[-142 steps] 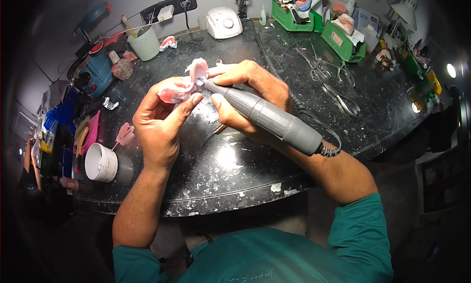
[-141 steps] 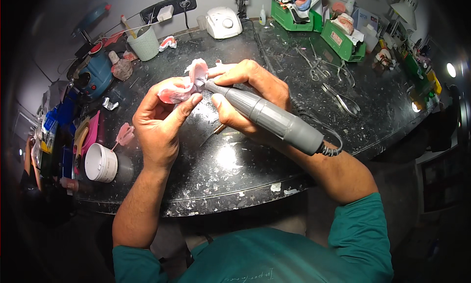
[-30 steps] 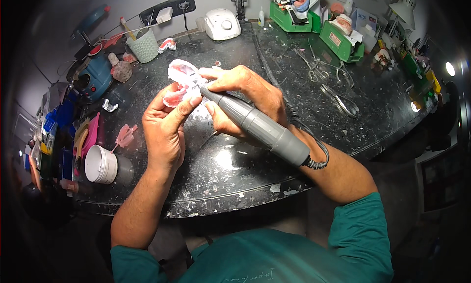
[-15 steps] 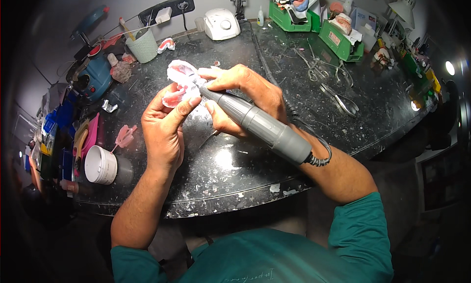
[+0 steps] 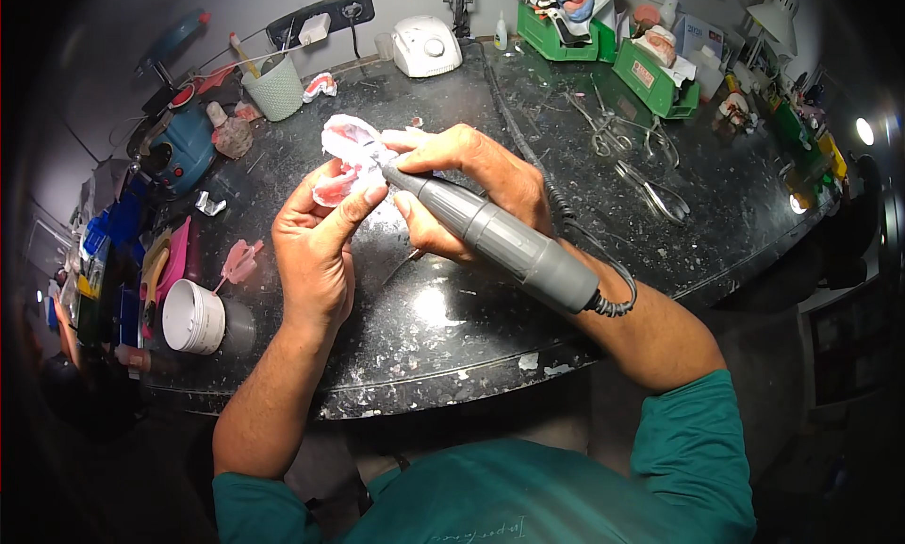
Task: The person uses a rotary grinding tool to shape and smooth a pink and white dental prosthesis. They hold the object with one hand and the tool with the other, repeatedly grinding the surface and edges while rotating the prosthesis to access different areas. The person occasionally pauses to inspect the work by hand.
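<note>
My left hand is closed on a pink and white denture-like piece, thumb along its near side. White powder covers much of the piece, and glare washes out its detail. My right hand grips a grey rotary handpiece like a pen, its narrow end against or very close to the piece. The tip of the bit is too small and bright to make out. From the handpiece's rear, a coiled cord loops back past my right forearm.
A white control box stands at the back beside a pale green cup. Metal pliers lie to the right, below green bins. At left are a white tub, a pink tray piece and a blue machine.
Both hands, the piece and the handpiece keep nearly the same place. The cord behind the right hand has shifted slightly.
</note>
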`<action>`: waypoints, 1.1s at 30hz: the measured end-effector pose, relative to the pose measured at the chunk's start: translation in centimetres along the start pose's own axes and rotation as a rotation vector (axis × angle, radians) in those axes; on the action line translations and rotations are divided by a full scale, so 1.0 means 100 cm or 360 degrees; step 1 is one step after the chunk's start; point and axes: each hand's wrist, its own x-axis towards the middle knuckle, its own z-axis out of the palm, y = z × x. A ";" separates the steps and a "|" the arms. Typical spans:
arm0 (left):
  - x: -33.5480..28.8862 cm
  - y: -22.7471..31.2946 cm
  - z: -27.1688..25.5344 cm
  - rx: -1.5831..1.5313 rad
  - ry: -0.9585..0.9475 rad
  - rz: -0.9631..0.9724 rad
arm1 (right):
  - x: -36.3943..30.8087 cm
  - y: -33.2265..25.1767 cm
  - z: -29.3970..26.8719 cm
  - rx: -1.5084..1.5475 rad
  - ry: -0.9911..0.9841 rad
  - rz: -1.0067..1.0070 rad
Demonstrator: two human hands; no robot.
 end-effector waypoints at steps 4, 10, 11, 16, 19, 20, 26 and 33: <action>0.000 0.000 0.000 -0.0001 -0.0016 0.0008 | 0.001 -0.001 -0.001 0.0029 -0.0001 0.0007; 0.000 0.000 0.000 0.0010 -0.0016 0.0015 | 0.001 -0.002 -0.001 0.0007 0.0003 0.0004; 0.000 0.000 -0.001 0.0003 -0.0001 0.0003 | 0.001 -0.001 -0.001 0.0014 0.0004 0.0007; 0.000 -0.001 -0.001 0.0010 -0.0008 0.0006 | 0.002 0.000 -0.001 0.0005 -0.0009 -0.0034; 0.001 -0.001 0.000 0.0012 0.0012 0.0005 | 0.002 -0.001 -0.002 0.0002 -0.0002 -0.0031; 0.001 -0.001 0.000 0.0008 0.0015 0.0007 | 0.003 -0.002 -0.001 0.0003 0.0013 -0.0029; 0.000 0.003 0.002 0.0034 -0.0013 0.0005 | 0.001 -0.004 -0.005 0.0046 -0.0018 -0.0027; 0.001 0.005 0.002 0.0057 0.0013 -0.0024 | 0.003 -0.002 -0.006 0.0051 -0.0009 -0.0125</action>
